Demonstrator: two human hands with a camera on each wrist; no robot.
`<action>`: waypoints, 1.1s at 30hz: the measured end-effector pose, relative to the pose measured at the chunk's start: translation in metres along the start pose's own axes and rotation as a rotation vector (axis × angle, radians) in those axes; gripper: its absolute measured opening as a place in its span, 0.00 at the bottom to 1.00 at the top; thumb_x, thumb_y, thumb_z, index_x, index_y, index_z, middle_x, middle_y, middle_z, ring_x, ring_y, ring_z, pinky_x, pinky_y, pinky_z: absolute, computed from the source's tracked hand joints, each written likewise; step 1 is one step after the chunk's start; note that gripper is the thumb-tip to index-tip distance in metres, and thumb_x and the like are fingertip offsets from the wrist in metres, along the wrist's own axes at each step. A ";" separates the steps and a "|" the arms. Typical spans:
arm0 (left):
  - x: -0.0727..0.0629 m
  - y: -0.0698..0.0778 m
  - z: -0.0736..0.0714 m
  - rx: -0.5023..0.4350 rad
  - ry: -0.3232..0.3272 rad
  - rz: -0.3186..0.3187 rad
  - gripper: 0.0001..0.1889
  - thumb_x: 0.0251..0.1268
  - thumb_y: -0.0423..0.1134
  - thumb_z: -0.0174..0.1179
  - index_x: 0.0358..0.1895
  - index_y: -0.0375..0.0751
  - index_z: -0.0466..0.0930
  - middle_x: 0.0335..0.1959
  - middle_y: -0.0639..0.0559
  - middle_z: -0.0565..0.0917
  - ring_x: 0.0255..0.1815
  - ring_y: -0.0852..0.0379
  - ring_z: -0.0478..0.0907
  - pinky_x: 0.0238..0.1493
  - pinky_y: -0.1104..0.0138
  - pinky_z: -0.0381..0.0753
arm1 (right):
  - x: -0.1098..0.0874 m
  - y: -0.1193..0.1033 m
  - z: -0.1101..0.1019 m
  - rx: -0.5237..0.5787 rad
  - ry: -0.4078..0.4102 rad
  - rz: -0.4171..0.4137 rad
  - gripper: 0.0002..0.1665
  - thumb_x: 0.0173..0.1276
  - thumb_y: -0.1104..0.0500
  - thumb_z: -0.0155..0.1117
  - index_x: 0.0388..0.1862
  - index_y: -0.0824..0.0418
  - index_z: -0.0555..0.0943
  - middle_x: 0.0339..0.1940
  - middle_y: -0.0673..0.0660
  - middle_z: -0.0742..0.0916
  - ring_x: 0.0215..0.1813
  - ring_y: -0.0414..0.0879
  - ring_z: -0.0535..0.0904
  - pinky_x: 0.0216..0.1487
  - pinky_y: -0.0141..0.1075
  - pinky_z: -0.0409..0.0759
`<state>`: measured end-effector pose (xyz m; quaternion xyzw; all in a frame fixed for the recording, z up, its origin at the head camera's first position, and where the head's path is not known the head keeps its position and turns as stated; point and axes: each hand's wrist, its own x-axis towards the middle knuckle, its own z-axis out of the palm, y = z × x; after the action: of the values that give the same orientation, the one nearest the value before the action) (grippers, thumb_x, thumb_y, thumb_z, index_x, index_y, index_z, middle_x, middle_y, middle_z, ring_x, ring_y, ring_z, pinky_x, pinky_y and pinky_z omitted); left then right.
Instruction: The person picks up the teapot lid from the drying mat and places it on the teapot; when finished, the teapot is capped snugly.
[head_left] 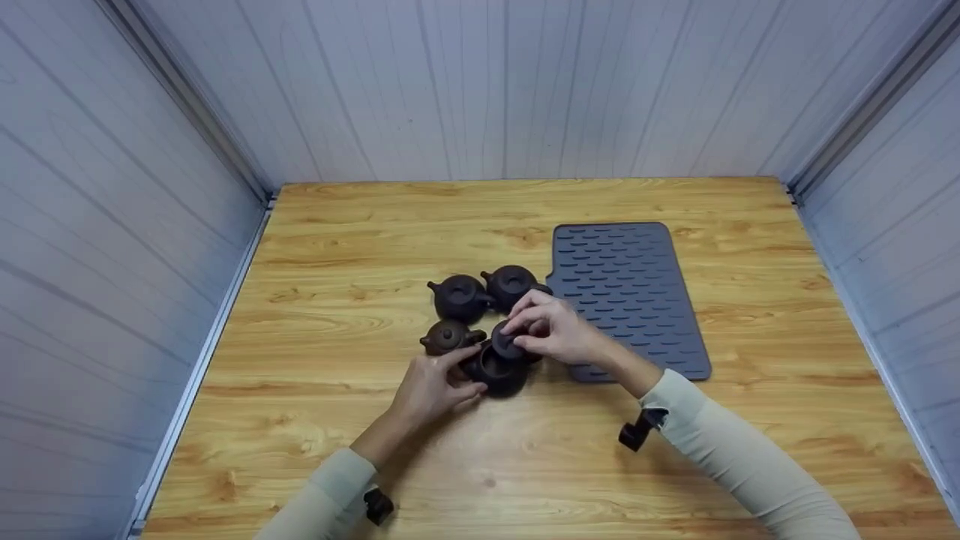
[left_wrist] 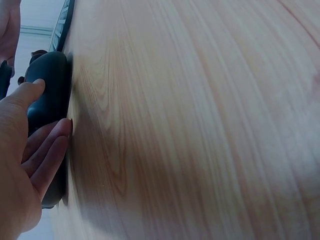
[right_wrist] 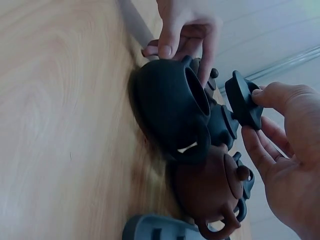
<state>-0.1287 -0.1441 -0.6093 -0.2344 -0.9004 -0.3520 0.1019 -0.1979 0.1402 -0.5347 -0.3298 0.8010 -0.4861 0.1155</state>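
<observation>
A dark teapot stands uncovered on the wooden table, its round mouth showing in the head and right wrist views. My left hand holds it at the spout side, thumb and fingers spread about its body. Between the thumb and fingers of my right hand is a dark teapot lid, tilted and lifted just above the open mouth. A small brown teapot sits close to my left fingers. In the right wrist view, a reddish-brown lidded teapot stands beside the open one.
Two dark lidded teapots, one at the left and one at the right, stand behind. A grey ridged mat lies to their right. Pale panels wall the table at the back and both sides.
</observation>
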 end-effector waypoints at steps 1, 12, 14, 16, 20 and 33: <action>0.000 -0.001 0.001 0.001 0.008 0.011 0.29 0.63 0.50 0.85 0.65 0.45 0.92 0.28 0.49 0.94 0.25 0.64 0.84 0.30 0.66 0.84 | 0.000 -0.001 0.001 0.001 0.000 0.001 0.11 0.75 0.65 0.77 0.53 0.59 0.96 0.59 0.64 0.87 0.52 0.48 0.87 0.53 0.28 0.86; 0.004 0.018 -0.011 0.052 -0.059 -0.109 0.30 0.59 0.46 0.87 0.65 0.43 0.93 0.32 0.45 0.96 0.27 0.62 0.83 0.34 0.67 0.84 | -0.002 0.001 0.017 0.035 -0.034 0.015 0.10 0.76 0.65 0.76 0.53 0.60 0.96 0.61 0.64 0.86 0.62 0.50 0.85 0.59 0.35 0.90; 0.004 0.018 -0.012 0.046 -0.069 -0.120 0.30 0.60 0.46 0.87 0.66 0.43 0.92 0.32 0.45 0.96 0.27 0.62 0.85 0.35 0.67 0.86 | -0.002 0.002 0.019 0.046 -0.045 0.026 0.11 0.76 0.65 0.76 0.54 0.60 0.96 0.62 0.64 0.86 0.63 0.50 0.84 0.60 0.38 0.91; 0.004 0.019 -0.012 0.045 -0.076 -0.123 0.30 0.60 0.46 0.87 0.66 0.43 0.92 0.32 0.45 0.96 0.28 0.62 0.86 0.35 0.68 0.86 | -0.003 0.003 0.021 0.044 -0.051 0.030 0.10 0.76 0.65 0.77 0.53 0.60 0.96 0.62 0.64 0.86 0.63 0.50 0.84 0.61 0.41 0.92; 0.004 0.019 -0.011 0.035 -0.082 -0.123 0.30 0.61 0.46 0.87 0.66 0.43 0.92 0.32 0.45 0.96 0.27 0.62 0.86 0.34 0.69 0.86 | -0.003 0.006 0.025 0.016 -0.056 0.017 0.10 0.76 0.65 0.77 0.53 0.60 0.96 0.62 0.64 0.87 0.62 0.50 0.85 0.61 0.44 0.93; -0.002 -0.018 0.012 -0.002 -0.018 -0.028 0.30 0.62 0.54 0.85 0.66 0.50 0.92 0.29 0.47 0.94 0.24 0.69 0.69 0.27 0.70 0.74 | -0.004 0.010 0.028 -0.022 -0.044 0.008 0.09 0.74 0.63 0.80 0.51 0.59 0.97 0.60 0.64 0.89 0.57 0.48 0.86 0.57 0.32 0.87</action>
<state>-0.1363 -0.1482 -0.6295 -0.2251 -0.9042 -0.3521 0.0885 -0.1844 0.1262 -0.5580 -0.3384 0.8049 -0.4695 0.1314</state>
